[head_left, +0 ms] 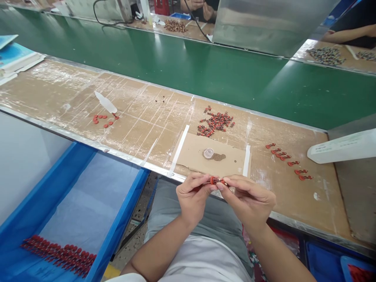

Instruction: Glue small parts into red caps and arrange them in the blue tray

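My left hand (pixel 194 197) and my right hand (pixel 246 200) meet just over the near table edge. Their fingertips pinch a small red wired component (pixel 216 180) between them, partly hidden by my fingers. Beyond my hands lies a cardboard sheet (pixel 190 154) taped to the table, with a small clear cap (pixel 208 153) on a brown stain. Behind it is a loose heap of red-and-black wired components (pixel 216 123). Several similar parts lie in a loose line (pixel 286 158) to the right. Further left lie several flat red discs (pixel 102 120).
A blue tray (pixel 123 203) at my left holds neat rows of red components (pixel 58 254). A white plastic container (pixel 343 147) lies at the right table end. A green conveyor belt (pixel 188 66) runs behind the table. A co-worker's hands (pixel 196 4) appear beyond it.
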A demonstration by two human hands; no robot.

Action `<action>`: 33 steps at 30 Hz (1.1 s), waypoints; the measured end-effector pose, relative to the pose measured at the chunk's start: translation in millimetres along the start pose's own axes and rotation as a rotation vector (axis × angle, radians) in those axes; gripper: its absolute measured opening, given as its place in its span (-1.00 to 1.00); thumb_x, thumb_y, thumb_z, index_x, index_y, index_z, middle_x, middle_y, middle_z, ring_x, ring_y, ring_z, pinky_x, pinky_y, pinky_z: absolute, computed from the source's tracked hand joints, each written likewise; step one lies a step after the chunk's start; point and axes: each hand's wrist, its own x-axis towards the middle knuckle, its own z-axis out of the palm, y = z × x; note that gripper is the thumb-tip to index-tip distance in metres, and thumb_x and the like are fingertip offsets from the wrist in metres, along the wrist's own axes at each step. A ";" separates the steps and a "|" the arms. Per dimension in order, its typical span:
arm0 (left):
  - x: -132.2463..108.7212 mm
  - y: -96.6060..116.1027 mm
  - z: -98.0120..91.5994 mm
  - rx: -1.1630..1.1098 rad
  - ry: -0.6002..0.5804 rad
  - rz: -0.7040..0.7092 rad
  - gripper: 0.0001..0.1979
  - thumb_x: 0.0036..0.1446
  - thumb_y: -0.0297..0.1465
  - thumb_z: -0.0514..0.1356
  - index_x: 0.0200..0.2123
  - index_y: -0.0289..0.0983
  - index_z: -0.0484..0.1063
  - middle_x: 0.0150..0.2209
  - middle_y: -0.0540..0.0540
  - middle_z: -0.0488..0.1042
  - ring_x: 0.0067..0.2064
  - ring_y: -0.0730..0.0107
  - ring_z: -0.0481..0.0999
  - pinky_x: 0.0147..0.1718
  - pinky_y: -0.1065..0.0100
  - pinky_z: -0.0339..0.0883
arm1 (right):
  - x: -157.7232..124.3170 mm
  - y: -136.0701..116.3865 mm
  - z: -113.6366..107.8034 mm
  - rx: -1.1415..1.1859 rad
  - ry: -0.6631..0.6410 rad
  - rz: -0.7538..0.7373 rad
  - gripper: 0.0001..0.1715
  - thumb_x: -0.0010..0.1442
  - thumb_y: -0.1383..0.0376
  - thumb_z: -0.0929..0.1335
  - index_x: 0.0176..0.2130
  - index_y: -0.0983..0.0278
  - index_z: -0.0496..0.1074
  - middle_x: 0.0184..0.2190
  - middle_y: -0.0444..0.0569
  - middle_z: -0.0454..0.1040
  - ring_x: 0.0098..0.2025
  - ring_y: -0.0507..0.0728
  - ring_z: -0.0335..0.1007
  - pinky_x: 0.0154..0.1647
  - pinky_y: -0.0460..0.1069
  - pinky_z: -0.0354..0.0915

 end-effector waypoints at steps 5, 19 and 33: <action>0.5 0.0 0.1 0.016 0.026 0.017 -0.67 -0.16 -0.52 0.47 -0.27 -0.07 0.64 -0.38 0.05 0.58 -0.38 0.44 0.59 -0.27 0.34 0.57 | 1.7 0.6 -1.1 0.018 -0.018 -0.013 -0.65 -0.03 0.48 0.52 -0.25 0.11 0.61 -0.34 -0.08 0.64 -0.35 0.13 0.59 -0.36 0.01 0.53; -2.1 3.3 1.9 0.092 -0.065 0.090 -0.75 -0.03 -0.51 0.40 -0.24 -0.12 0.63 -0.32 -0.04 0.63 -0.29 0.37 0.63 -0.23 0.30 0.57 | 15.3 -3.0 -10.1 0.062 -0.055 -0.056 -0.58 -0.05 0.56 0.51 -0.22 0.15 0.59 -0.34 -0.08 0.63 -0.35 0.09 0.56 -0.36 -0.04 0.52; -5.6 5.2 7.9 -0.080 -0.014 -0.164 -0.77 -0.04 -0.51 0.42 -0.26 -0.19 0.59 -0.37 -0.03 0.63 -0.34 0.41 0.62 -0.35 0.37 0.59 | 20.5 -0.8 -10.6 0.092 -0.102 0.067 -0.67 0.00 0.51 0.50 -0.22 0.18 0.60 -0.33 -0.06 0.60 -0.41 0.02 0.50 -0.42 -0.09 0.47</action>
